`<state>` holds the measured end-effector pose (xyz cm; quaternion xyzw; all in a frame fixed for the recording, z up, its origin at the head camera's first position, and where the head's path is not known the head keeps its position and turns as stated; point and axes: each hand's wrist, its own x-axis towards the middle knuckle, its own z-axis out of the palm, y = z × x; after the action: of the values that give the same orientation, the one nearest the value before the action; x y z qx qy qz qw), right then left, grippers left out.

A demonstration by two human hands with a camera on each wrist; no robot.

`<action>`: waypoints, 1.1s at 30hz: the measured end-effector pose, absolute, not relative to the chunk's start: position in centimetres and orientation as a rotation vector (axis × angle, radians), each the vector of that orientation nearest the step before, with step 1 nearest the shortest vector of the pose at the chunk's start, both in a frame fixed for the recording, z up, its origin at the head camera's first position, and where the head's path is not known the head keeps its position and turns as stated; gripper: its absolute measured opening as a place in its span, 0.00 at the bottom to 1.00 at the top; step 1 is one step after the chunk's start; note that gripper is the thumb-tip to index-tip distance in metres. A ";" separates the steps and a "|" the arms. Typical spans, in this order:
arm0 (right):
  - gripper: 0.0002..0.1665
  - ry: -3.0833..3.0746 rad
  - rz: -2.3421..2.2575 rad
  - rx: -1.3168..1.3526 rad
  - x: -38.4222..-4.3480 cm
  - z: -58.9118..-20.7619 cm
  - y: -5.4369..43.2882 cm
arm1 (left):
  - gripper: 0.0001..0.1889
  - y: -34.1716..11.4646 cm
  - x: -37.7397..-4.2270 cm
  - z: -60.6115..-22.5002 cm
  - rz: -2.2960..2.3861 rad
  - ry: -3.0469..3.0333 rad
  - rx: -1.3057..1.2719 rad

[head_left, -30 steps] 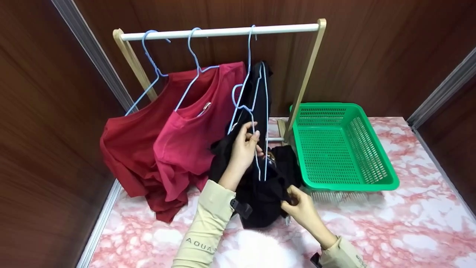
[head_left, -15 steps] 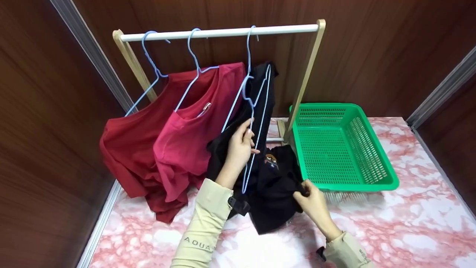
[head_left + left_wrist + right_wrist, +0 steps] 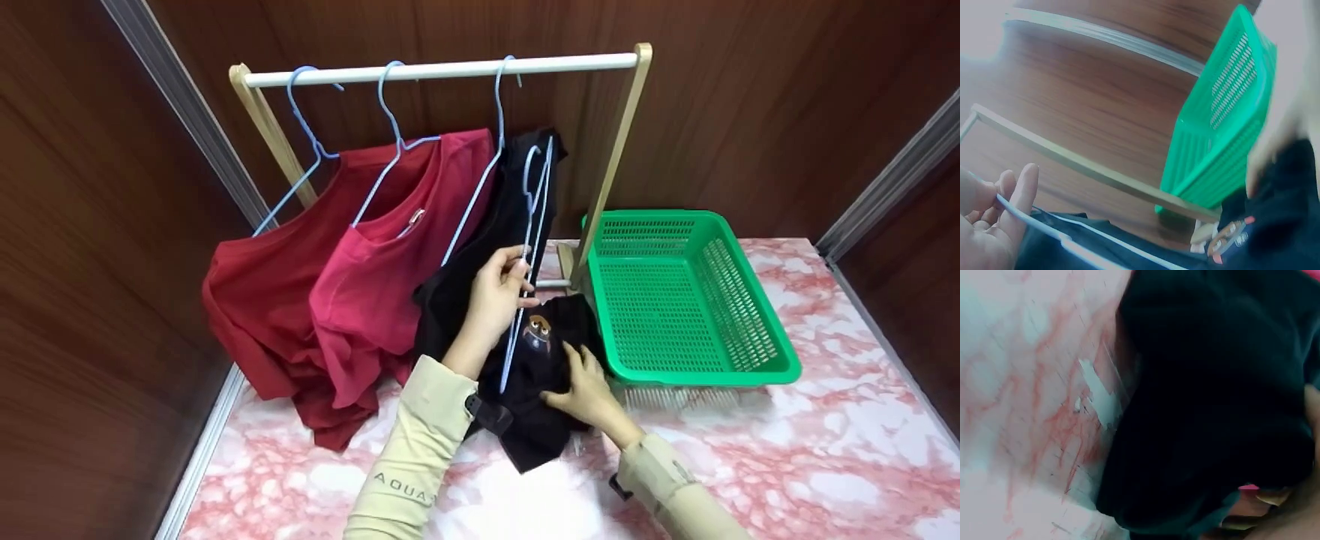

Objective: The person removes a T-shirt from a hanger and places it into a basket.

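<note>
Across the marbled counter (image 3: 750, 465), near the green basket (image 3: 705, 378): black garment (image 3: 536, 412), rumpled, with printed motif (image 3: 538, 330) facing up. Just over it, a loose blue hanger (image 3: 1044, 228), hook free of the rail, lower end in front of black cloth and not visibly inside it. Clamped on that hanger wire, by thumb-and-finger pinch: the left hand (image 3: 495, 292). Laid on the cloth, thumb and fingers apart: the right hand (image 3: 589, 390).

Changes against half a second earlier: pinch on the garment's edge given up for a spread touch nearer the motif; loose hanger shifted rightward, toward the motif. Meaning, in judgement: garment flatter and motif plainer to see, yet hanger and garment not joined.

Unchanged on the rack (image 3: 450, 70): dark red top (image 3: 270, 300), brighter red top (image 3: 390, 277) and dark piece (image 3: 454, 300), each on a hanger of its own.
</note>
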<state>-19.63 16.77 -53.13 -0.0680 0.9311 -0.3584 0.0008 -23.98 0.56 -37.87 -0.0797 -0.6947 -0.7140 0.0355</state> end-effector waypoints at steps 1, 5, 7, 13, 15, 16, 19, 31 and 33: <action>0.55 2.900 -1.094 -0.182 -20.0 -53.3 16.7 | 0.16 0.7 -24.0 -37.7 -2.215 -2.128 -0.240; 0.52 2.820 -0.997 -0.110 -21.3 -53.6 16.6 | 0.16 1.3 -24.3 -36.9 -2.252 -2.109 -0.231; 0.47 2.802 -0.967 -0.112 -21.6 -53.7 16.5 | 0.15 1.5 -24.5 -36.5 -2.218 -2.115 -0.237; 0.38 2.854 -0.810 -0.154 -21.3 -53.7 16.1 | 0.14 2.0 -25.3 -35.1 -2.154 -2.129 -0.254; 0.33 2.910 -0.750 -0.183 -20.9 -53.6 16.0 | 0.15 2.2 -25.5 -34.6 -2.163 -2.125 -0.251; 0.30 2.943 -0.725 -0.208 -20.7 -53.6 16.0 | 0.15 2.2 -25.5 -34.4 -2.164 -2.125 -0.251; 0.21 3.034 -0.683 -0.272 -20.1 -53.5 16.0 | 0.15 2.5 -25.8 -33.7 -2.167 -2.123 -0.251; 0.18 3.177 -0.769 -0.374 -19.5 -50.3 17.1 | 0.15 3.2 -27.2 -31.8 -2.150 -2.062 -0.245; 0.13 3.173 -0.808 -0.417 -19.6 -49.6 17.3 | 0.15 3.3 -27.4 -31.4 -2.148 -2.047 -0.243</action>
<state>-19.59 17.34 -49.56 -0.1261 0.9582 -0.2440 -0.0798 -27.36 3.27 -31.37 -0.0814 -0.6853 -0.7191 0.0819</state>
